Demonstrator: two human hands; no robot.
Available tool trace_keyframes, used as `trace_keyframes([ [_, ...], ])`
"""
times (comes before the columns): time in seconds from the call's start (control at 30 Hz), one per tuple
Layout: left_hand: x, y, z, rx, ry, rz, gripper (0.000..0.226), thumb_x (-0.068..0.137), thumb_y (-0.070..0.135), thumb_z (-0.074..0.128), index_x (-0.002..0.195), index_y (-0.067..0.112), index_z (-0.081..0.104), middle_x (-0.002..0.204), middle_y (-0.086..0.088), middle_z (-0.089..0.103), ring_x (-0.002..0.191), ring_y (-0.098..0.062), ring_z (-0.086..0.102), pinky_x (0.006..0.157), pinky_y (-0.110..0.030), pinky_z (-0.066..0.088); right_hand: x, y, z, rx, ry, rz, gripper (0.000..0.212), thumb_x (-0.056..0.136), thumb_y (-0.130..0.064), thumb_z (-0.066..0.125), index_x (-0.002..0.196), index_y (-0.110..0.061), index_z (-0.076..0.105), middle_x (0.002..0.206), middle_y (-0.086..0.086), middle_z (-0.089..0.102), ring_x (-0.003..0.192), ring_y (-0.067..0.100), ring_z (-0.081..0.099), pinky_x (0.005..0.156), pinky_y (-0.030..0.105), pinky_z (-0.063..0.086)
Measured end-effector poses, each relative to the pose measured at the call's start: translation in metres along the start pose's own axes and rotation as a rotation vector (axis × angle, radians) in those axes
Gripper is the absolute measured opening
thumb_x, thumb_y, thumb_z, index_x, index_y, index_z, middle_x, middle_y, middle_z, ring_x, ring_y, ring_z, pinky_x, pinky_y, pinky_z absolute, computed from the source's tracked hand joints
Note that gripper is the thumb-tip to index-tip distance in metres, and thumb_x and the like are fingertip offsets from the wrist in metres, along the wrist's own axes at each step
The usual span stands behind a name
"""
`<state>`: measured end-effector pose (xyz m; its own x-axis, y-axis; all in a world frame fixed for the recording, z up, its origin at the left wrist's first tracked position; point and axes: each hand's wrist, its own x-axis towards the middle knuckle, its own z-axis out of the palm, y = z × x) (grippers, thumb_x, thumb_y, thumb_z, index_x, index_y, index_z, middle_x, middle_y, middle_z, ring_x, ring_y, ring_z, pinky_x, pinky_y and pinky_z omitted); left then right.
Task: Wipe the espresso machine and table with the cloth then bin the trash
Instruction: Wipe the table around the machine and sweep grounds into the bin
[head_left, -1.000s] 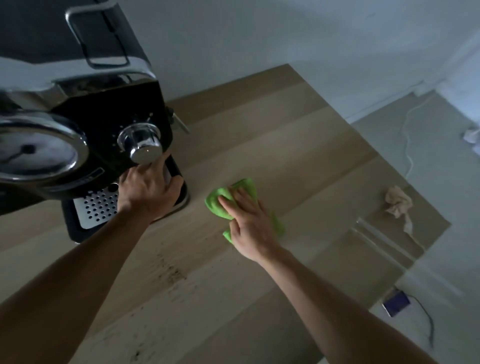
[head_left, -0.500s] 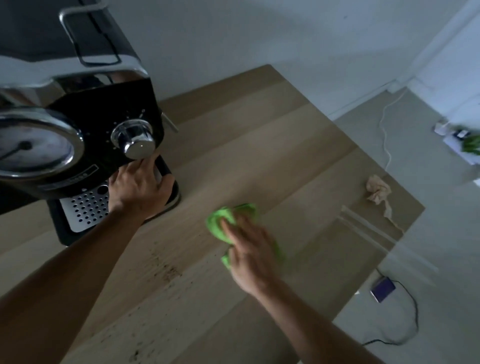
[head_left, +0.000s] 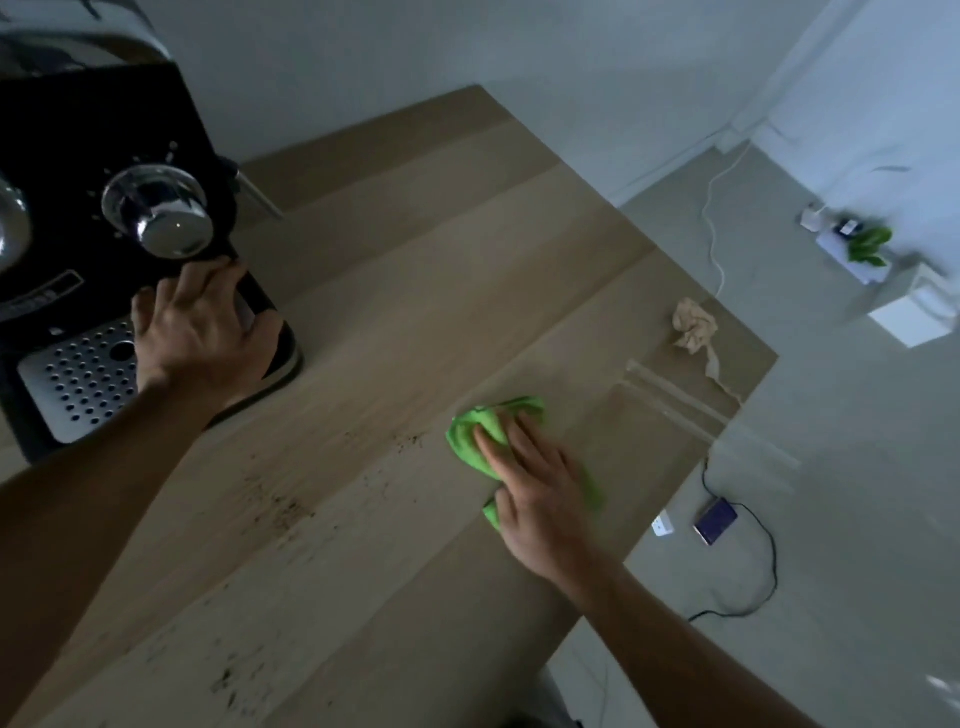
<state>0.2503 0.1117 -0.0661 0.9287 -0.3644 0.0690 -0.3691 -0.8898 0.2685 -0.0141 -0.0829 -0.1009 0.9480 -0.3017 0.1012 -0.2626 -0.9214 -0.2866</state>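
Worktop (head_left: 415, 312): pale wood, most of frame; dark crumb trails scattered along the near middle and the near-left edge, not yet cleared.

Espresso machine (head_left: 93, 171): black, far left, upright on worktop. Unmoved relative to worktop across the last second; only the view has swung right and down.

Left hand (head_left: 200, 325): curled over the front corner of the machine beside the perforated drip tray (head_left: 78, 379), below the chrome knob (head_left: 158, 213). Same brace as a second ago. Gripping the machine edge, fingers bent round it.

Right hand (head_left: 530, 483): flat, fingers spread, pressed palm-down on the cloth. Shifted from just beside the machine base toward the right edge of the worktop within the last second.

Cloth (head_left: 472, 434): green, bunched, flat on worktop under the right hand, now well apart from the machine and near the clear strip (head_left: 670, 400).

Crumpled paper (head_left: 693, 327): far right corner of worktop, untouched, same spot as before.

Reading: one sweep away from the machine completed; strip near the base looks cleaner. Crumbs on the near side lie behind the cloth, so further passes judged necessary. Binning the paper not yet begun.
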Motion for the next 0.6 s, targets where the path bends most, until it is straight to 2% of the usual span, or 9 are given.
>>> trace_keyframes([
  [0.1, 0.000, 0.000, -0.001, 0.011, 0.007, 0.009, 0.071, 0.076, 0.050, 0.036, 0.134, 0.011, 0.048, 0.141, -0.013, 0.043, 0.123, -0.040, 0.039, 0.108, -0.051, 0.024, -0.008, -0.023, 0.000, 0.062, -0.010, -0.072, 0.055, 0.078, -0.022, 0.042, 0.132, -0.021, 0.051, 0.136, 0.008, 0.053, 0.124, 0.025, 0.044, 0.094, 0.034, 0.039],
  [0.17, 0.001, 0.001, -0.001, 0.009, 0.010, 0.008, 0.070, 0.076, 0.049, 0.036, 0.134, 0.011, 0.048, 0.140, -0.013, 0.043, 0.123, -0.040, 0.039, 0.108, -0.051, 0.024, -0.014, -0.003, -0.009, 0.032, 0.036, 0.050, 0.056, 0.079, -0.024, 0.040, 0.133, -0.019, 0.051, 0.133, 0.011, 0.054, 0.120, 0.026, 0.044, 0.096, 0.038, 0.042],
  [0.27, -0.001, 0.003, -0.002, 0.005, 0.011, 0.000, 0.070, 0.076, 0.048, 0.036, 0.134, 0.011, 0.048, 0.141, -0.013, 0.043, 0.124, -0.040, 0.038, 0.109, -0.049, 0.023, -0.039, 0.011, -0.014, -0.102, 0.068, 0.260, 0.060, 0.079, -0.029, 0.038, 0.138, -0.019, 0.040, 0.136, 0.013, 0.052, 0.123, 0.034, 0.046, 0.095, 0.050, 0.045],
  [0.37, -0.003, 0.002, -0.003, 0.004, 0.002, 0.007, 0.071, 0.077, 0.048, 0.036, 0.135, 0.010, 0.048, 0.142, -0.012, 0.043, 0.125, -0.039, 0.038, 0.110, -0.048, 0.023, -0.054, -0.035, 0.000, -0.087, 0.026, 0.366, 0.065, 0.075, -0.032, 0.039, 0.138, -0.020, 0.041, 0.137, 0.012, 0.051, 0.123, 0.032, 0.044, 0.094, 0.045, 0.044],
  [0.5, 0.000, 0.001, -0.003, 0.011, -0.014, 0.008, 0.072, 0.077, 0.049, 0.034, 0.137, 0.011, 0.047, 0.143, -0.011, 0.042, 0.126, -0.037, 0.037, 0.111, -0.047, 0.021, -0.041, -0.102, 0.019, 0.025, 0.022, 0.194, 0.066, 0.074, -0.031, 0.041, 0.138, -0.019, 0.042, 0.140, 0.009, 0.049, 0.126, 0.029, 0.042, 0.096, 0.043, 0.043],
  [0.6, -0.001, 0.000, -0.003, 0.020, -0.029, -0.004, 0.073, 0.078, 0.050, 0.033, 0.139, 0.013, 0.043, 0.144, -0.010, 0.041, 0.128, -0.035, 0.035, 0.112, -0.046, 0.020, -0.029, -0.100, 0.020, 0.317, 0.141, 0.210, 0.059, 0.080, -0.020, 0.038, 0.138, -0.015, 0.042, 0.138, 0.014, 0.049, 0.125, 0.026, 0.042, 0.104, 0.034, 0.037],
])
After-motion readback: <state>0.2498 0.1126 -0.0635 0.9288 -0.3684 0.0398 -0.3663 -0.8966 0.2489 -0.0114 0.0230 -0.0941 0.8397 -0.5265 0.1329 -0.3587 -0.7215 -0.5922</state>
